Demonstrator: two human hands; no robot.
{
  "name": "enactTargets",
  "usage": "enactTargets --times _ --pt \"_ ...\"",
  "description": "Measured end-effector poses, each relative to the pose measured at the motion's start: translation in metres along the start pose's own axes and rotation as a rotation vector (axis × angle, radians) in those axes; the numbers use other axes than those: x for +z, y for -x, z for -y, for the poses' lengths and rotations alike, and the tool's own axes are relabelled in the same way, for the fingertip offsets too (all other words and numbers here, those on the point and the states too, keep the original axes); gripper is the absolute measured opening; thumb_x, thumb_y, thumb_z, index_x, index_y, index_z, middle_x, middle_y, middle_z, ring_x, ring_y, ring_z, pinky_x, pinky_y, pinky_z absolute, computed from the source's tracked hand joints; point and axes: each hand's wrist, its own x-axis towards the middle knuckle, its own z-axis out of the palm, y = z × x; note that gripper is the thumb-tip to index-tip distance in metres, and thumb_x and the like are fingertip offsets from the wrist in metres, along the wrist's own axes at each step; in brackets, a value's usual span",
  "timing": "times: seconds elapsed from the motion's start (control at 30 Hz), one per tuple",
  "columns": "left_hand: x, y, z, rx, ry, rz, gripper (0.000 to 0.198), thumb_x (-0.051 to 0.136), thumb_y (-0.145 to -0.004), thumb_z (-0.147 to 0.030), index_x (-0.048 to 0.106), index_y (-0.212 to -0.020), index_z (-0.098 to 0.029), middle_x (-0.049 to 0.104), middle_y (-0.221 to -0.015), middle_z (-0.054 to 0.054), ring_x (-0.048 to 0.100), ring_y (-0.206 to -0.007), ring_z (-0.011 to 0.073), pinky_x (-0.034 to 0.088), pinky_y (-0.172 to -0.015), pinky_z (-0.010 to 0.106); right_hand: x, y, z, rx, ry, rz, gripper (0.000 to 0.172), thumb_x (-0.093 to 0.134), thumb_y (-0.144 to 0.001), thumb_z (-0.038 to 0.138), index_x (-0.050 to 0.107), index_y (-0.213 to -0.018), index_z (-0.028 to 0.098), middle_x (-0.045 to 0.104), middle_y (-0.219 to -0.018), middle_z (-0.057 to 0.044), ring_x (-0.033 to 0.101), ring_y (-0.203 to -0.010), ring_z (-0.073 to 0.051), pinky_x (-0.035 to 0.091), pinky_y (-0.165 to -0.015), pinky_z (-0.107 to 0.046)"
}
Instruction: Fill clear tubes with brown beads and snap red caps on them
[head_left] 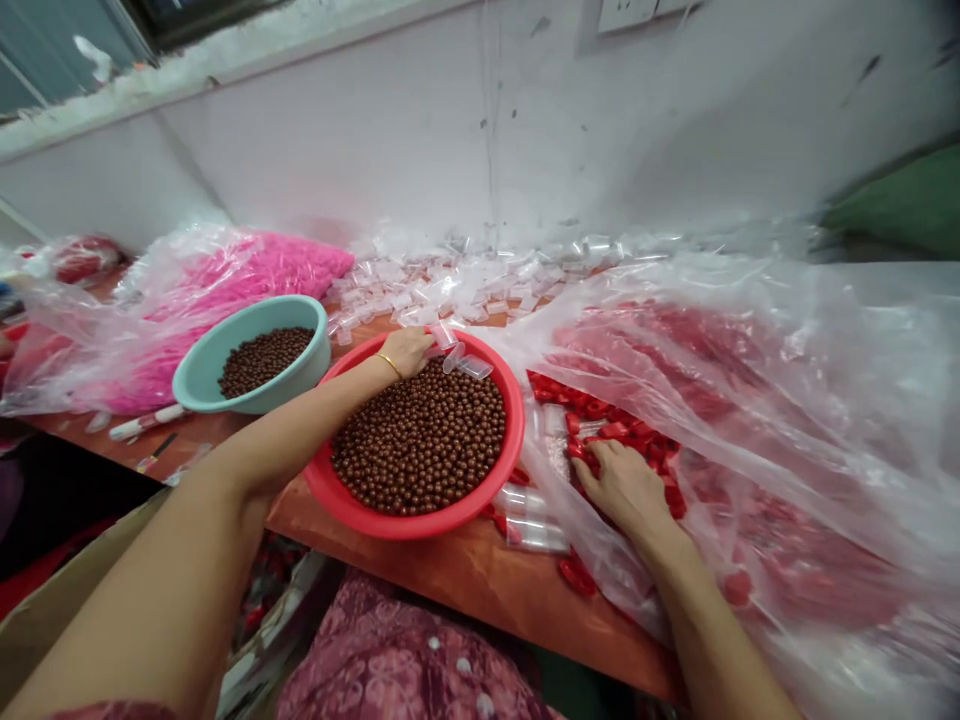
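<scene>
Item: pink pieces in a clear bag (262,265), far left on the table (465,580); best left untouched.
Item: pale green basin (206,355), part-filled with brown balls; stands behind the left forearm, so the elbow should clear its rim.
Item: left hand (407,350), over the far rim of the red basin (420,525). Grip: fingers closed on a clear tube (442,337), two more tubes lying just beyond the fingertips, whether held or resting on the balls cannot be told. A light pinch would suit thin plastic; keeping the mouths above the basin would let strays drop back.
Item: brown balls (420,430), heaped inside the red basin; a shallow dip should serve better than a deep one.
Item: red-ended clear tubes (536,535), lying right of the basin near the table edge; sleeves and bag film should be kept off them.
Item: right hand (626,480), at the opening of a large plastic bag (825,400), fingers upon red caps (551,388). Grip: cannot tell whether any cap is grasped. Separating one by fingertip, film folded back, would be tidiest.
</scene>
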Motion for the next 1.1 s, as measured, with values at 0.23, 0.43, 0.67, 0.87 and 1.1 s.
enactTargets --times 0.23,0.43,0.67,0.87,1.1 --pt "-0.006 0.062 0.028 0.213 -0.166 0.081 0.021 0.041 -0.083 -0.011 0.062 -0.088 -0.009 0.065 -0.085 0.013 0.061 -0.085 0.0203 0.045 -0.075 0.03 -0.005 -0.001 -0.002 -0.03 0.02 0.122 0.03 0.047 -0.088 0.035 0.063 -0.104 0.016 0.064 -0.111 -0.009 0.062 -0.093 -0.023 0.045 -0.074 -0.03" --pt "0.016 0.082 0.009 0.295 -0.09 0.164 0.02 0.044 -0.08 -0.007 0.064 -0.08 -0.009 0.065 -0.084 0.017 0.063 -0.082 0.0228 0.046 -0.071 0.032 -0.017 -0.007 0.006 -0.062 0.112 0.248 0.031 0.043 -0.089 0.035 0.065 -0.1 0.016 0.066 -0.107 -0.01 0.064 -0.092 -0.023 0.045 -0.063 -0.029" --pt "0.038 0.077 -0.002 0.194 0.451 0.097 0.013 0.05 -0.074 -0.009 0.061 -0.078 -0.014 0.066 -0.083 0.007 0.061 -0.083 0.0196 0.046 -0.076 0.03 -0.02 0.0 0.022 0.057 0.187 0.231 0.033 0.045 -0.084 0.035 0.066 -0.097 0.014 0.071 -0.097 -0.012 0.067 -0.085 -0.026 0.042 -0.061 -0.03" --pt "0.053 0.073 0.001 0.073 1.46 0.154 0.018 0.063 -0.063 -0.007 0.054 -0.078 -0.013 0.061 -0.075 -0.001 0.057 -0.071 0.0107 0.046 -0.071 0.025 -0.029 0.002 0.027 0.225 0.174 0.23 0.03 0.048 -0.08 0.036 0.066 -0.095 0.017 0.071 -0.095 -0.011 0.066 -0.082 -0.024 0.04 -0.059 -0.028" --pt "0.042 0.08 0.002 0.058 2.059 0.265 0.041 0.079 -0.053 -0.014 0.059 -0.088 -0.012 0.065 -0.085 0.002 0.059 -0.078 0.0107 0.048 -0.082 0.031 -0.036 0.002 0.02 0.362 -0.009 0.162 0.035 0.039 -0.085 0.03 0.059 -0.111 0.015 0.07 -0.089 -0.012 0.065 -0.077 -0.023 0.041 -0.061 -0.028"
